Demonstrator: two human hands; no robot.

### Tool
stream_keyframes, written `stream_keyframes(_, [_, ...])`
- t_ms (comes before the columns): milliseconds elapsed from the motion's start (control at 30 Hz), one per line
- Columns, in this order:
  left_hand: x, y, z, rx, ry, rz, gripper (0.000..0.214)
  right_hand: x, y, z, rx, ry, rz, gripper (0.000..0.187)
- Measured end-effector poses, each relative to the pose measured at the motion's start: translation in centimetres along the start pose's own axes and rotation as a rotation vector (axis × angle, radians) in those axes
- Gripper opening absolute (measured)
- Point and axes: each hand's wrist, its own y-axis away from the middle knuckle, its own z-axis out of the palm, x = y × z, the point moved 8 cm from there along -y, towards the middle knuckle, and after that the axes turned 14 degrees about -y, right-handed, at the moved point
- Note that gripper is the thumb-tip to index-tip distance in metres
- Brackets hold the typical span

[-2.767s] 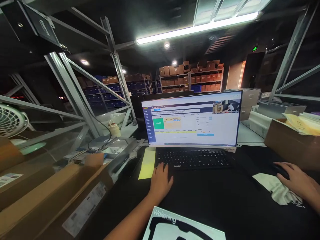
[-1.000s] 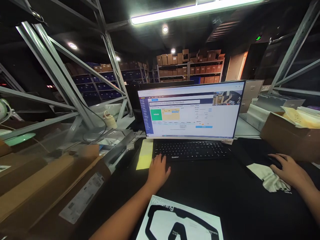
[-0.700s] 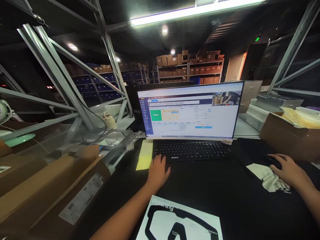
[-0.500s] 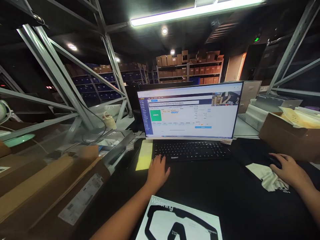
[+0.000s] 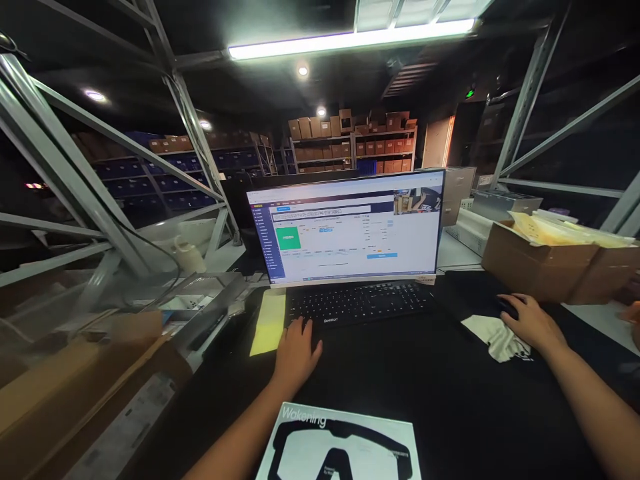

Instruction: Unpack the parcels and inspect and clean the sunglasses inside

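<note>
My left hand (image 5: 296, 352) lies with its fingers stretched out at the lower left edge of a black keyboard (image 5: 360, 304). Beside it is a yellow paper slip (image 5: 269, 321). My right hand (image 5: 535, 325) is curled over a black computer mouse (image 5: 509, 307), partly covering it. A crumpled whitish cloth (image 5: 495, 335) lies just left of that hand. In front of me, a lit monitor (image 5: 345, 233) shows a page with a green square and a small camera picture. Nearest to me is a flat white box (image 5: 350, 437) marked "Wakening", its lower part cut off by the frame.
Cardboard boxes (image 5: 535, 263) holding yellowish packets stand at the right. More cardboard (image 5: 65, 380) fills the left side, near a grey metal tray (image 5: 220, 293). Metal rack posts (image 5: 185, 120) rise on both sides. A blurred, skin-toned shape shows at the right edge.
My view has turned to the right, so everything sits further left. Both hands keep their places at the keyboard and the mouse. A blurred shape has appeared at the right edge.
</note>
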Motion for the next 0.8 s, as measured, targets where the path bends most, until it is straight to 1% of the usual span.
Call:
stream_keyframes(167, [-0.1,0.2,0.0,0.013,0.042,-0.014,0.048,-0.2,0.0,0.0,0.016,-0.008,0.003,0.048])
stream_keyframes(300, [-0.2,0.3,-0.2,0.023,0.118,-0.020,0.045,-0.4,0.0,-0.2,0.020,-0.026,-0.020,0.049])
stream_keyframes(400, [-1.0,-0.4,-1.2,0.034,0.206,-0.009,0.040,-0.6,-0.1,-0.4,0.046,-0.049,-0.041,0.053])
stream_keyframes(467, [-2.1,-1.1,-2.9,0.049,0.271,-0.011,0.037,-0.8,-0.2,-0.5,0.077,-0.069,-0.050,0.056])
stream_keyframes(500, [-2.8,-1.4,-4.1,0.054,0.304,-0.011,0.037,-0.8,-0.3,-0.5,0.094,-0.077,-0.052,0.058])
stream_keyframes(567, [-4.0,-1.4,-7.4,0.054,0.371,0.009,0.036,-0.9,-0.3,-0.7,0.131,-0.087,-0.053,0.060])
stream_keyframes(633, [-4.0,0.0,-11.3,0.014,0.446,0.099,0.040,-0.8,0.1,-1.1,0.172,-0.085,-0.058,0.061])
stream_keyframes(667, [-3.3,1.2,-13.1,-0.033,0.492,0.191,0.048,-0.9,0.4,-1.5,0.194,-0.079,-0.064,0.061])
stream_keyframes(700, [-1.7,3.0,-14.5,-0.149,0.553,0.344,0.071,-1.0,0.8,-2.0,0.217,-0.073,-0.073,0.061])
stream_keyframes(733, [-0.1,5.0,-15.4,-0.261,0.548,0.461,0.095,-1.2,1.1,-2.4,0.235,-0.064,-0.091,0.061])
stream_keyframes(767, [1.4,7.0,-16.1,-0.345,0.485,0.547,0.114,-1.8,1.2,-2.8,0.248,-0.055,-0.124,0.060])
stream_keyframes(800, [2.7,8.6,-16.5,-0.393,0.410,0.608,0.127,-2.7,1.0,-3.1,0.256,-0.049,-0.164,0.057])
